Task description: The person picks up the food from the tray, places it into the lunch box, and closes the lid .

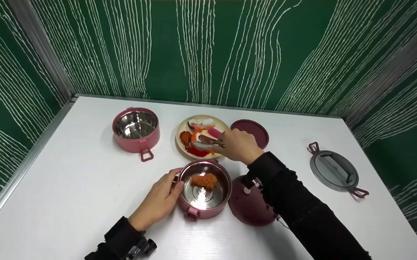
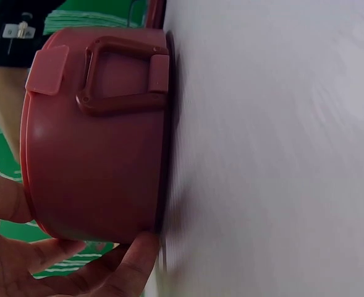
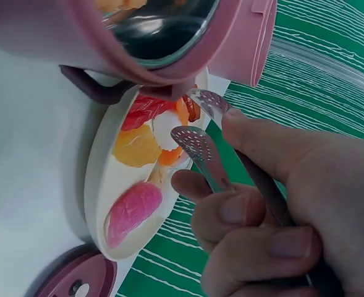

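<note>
My left hand (image 1: 158,202) grips a pink round lunch container (image 1: 210,213) at its left side, thumb by the rim and fingers along the outer wall. A folded handle (image 2: 126,106) shows on that wall in the left wrist view. Inside the steel-lined container lies a piece of fried chicken (image 1: 205,180). Over the cream plate (image 1: 178,142), my right hand (image 1: 240,146) holds metal tongs (image 3: 206,158) with perforated heads. The tong heads stand apart with no food between them. Sushi-like pieces, a pink piece (image 3: 134,210) among them, and a browned drumstick (image 1: 185,138) lie on the plate.
A second pink container (image 1: 136,141) with a steel inside stands at the back left. A dark red lid (image 1: 250,130) lies by the plate, and another reddish lid (image 1: 253,213) partly under my right forearm. A grey lid with clasps (image 1: 334,170) lies far right. Green walls enclose the table.
</note>
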Action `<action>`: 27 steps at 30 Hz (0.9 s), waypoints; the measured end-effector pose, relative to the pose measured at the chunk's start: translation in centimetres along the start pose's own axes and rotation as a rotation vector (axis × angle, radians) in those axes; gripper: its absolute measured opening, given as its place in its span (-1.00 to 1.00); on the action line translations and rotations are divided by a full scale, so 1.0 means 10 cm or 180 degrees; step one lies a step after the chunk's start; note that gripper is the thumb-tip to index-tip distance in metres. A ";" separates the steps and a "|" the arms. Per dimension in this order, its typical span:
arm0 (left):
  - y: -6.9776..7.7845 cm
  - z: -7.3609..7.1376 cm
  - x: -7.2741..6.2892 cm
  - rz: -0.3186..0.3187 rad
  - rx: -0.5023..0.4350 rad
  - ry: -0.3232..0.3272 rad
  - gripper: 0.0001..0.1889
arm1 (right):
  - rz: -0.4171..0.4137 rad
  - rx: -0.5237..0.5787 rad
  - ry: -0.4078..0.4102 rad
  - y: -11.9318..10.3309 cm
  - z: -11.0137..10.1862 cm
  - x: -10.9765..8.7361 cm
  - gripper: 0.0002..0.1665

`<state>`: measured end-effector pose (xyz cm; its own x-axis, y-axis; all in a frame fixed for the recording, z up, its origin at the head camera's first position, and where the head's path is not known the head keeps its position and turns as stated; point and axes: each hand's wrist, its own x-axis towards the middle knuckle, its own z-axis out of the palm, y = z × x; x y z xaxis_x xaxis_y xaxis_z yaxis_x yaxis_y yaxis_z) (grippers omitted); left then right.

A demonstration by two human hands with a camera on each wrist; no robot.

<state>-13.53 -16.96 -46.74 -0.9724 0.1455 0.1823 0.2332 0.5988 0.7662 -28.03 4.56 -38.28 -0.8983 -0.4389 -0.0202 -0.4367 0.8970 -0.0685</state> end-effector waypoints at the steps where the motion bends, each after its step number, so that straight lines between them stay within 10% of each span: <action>1: 0.00 0.00 0.00 -0.0006 0.0000 -0.0001 -0.59 | -0.0006 -0.0014 0.0005 0.00 0.01 0.00 -0.46; 27: 0.00 0.00 0.00 -0.0051 -0.0003 0.0011 -0.61 | -0.0140 -0.0320 0.0018 0.00 0.20 -0.01 -0.48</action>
<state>-13.57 -16.92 -46.74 -0.9760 0.1332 0.1720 0.2175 0.6003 0.7696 -27.89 4.50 -40.28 -0.8783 -0.4779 -0.0136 -0.4781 0.8778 0.0312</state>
